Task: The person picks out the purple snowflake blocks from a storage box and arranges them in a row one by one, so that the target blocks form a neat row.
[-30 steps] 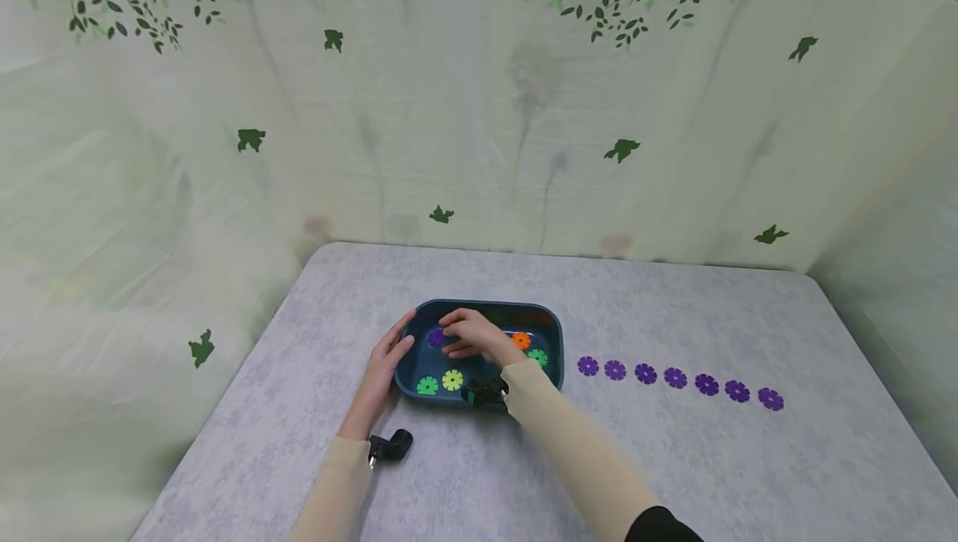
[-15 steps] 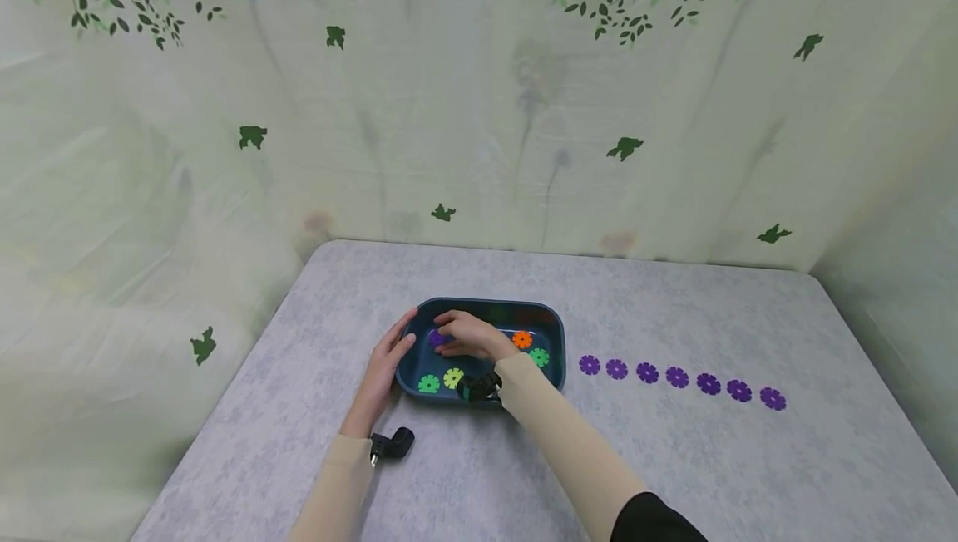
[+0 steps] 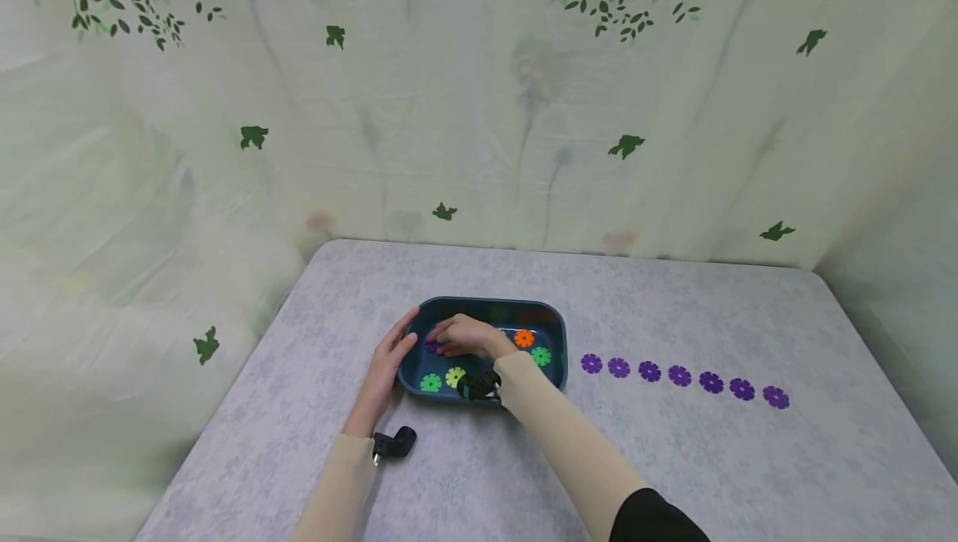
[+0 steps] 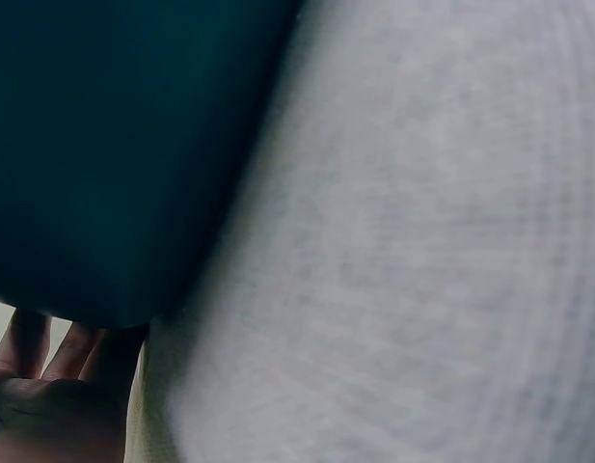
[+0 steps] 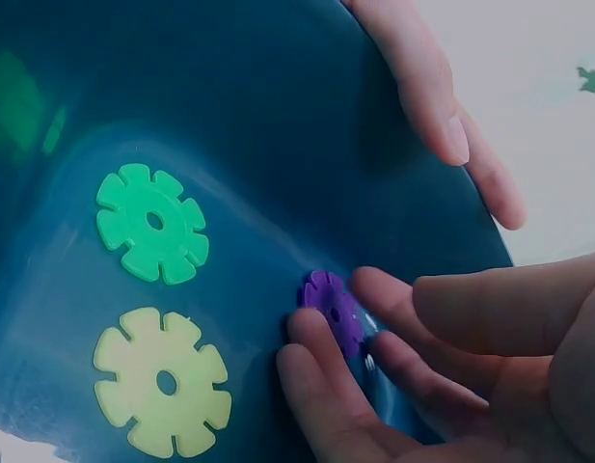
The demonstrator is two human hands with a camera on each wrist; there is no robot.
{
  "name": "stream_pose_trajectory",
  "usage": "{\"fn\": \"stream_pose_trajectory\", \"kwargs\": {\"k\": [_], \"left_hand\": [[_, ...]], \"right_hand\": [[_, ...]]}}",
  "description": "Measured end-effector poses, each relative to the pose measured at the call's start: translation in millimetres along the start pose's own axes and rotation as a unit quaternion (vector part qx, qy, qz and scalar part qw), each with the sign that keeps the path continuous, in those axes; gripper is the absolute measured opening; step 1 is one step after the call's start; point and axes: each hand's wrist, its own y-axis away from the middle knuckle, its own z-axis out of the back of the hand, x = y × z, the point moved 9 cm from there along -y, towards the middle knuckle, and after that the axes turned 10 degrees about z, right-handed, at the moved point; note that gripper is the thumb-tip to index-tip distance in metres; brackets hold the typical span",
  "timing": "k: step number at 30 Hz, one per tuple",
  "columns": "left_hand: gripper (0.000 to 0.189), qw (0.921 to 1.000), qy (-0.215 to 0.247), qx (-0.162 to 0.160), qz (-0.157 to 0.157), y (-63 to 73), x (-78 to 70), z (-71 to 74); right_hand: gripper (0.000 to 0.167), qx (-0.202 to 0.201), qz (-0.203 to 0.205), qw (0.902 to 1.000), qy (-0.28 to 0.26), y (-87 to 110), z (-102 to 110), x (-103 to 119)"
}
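Observation:
A dark blue tray (image 3: pixel 486 396) stands on the table. My left hand (image 3: pixel 380 372) holds its left rim, thumb over the edge and fingers along the outside. My right hand (image 3: pixel 467 338) reaches into the tray. A purple notched disc (image 5: pixel 334 313) leans at the tray's wall there, and the fingertips of my right hand touch it from several sides. The thumb looks apart from the disc, and no firm grip shows. A green notched disc (image 5: pixel 154 224) and a yellow one (image 5: pixel 164 383) lie flat beside it.
Further right in the tray are an orange disc (image 3: pixel 524 338) and a green disc (image 3: pixel 540 356). Several purple discs (image 3: pixel 679 375) form a slanting row on the grey table (image 3: pixel 674 459) to the right. A printed curtain (image 3: pixel 486 110) hangs behind the table.
My right hand has moved slightly left and down onto the purple disc in the tray, now covering more of it. My left hand stays at the tray's rim.

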Motion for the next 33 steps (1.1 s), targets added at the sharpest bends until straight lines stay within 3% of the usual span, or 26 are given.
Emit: {"fn": "stream_pose_trajectory", "kwargs": {"k": [10, 20, 27, 33], "left_hand": [[0.046, 1.0000, -0.004, 0.000, -0.002, -0.3, 0.5, -0.1], [0.046, 1.0000, -0.005, 0.002, -0.003, 0.8, 0.5, -0.7], [0.046, 1.0000, 0.000, -0.003, 0.004, -0.8, 2.4, -1.4], [0.046, 0.9999, -0.009, -0.014, 0.001, -0.7, 2.0, 1.3]], "right_hand": [[0.030, 0.015, 0.005, 0.9989, 0.044, 0.5, -4, 5], [0.028, 0.014, 0.009, 0.9989, 0.043, 1.1, -7, 7], [0.024, -0.048, 0.043, 0.9961, 0.060, 7.6, 14, 14], [0.022, -0.089, 0.082, 0.9898, 0.075, 26.9, 42, 27]]}}
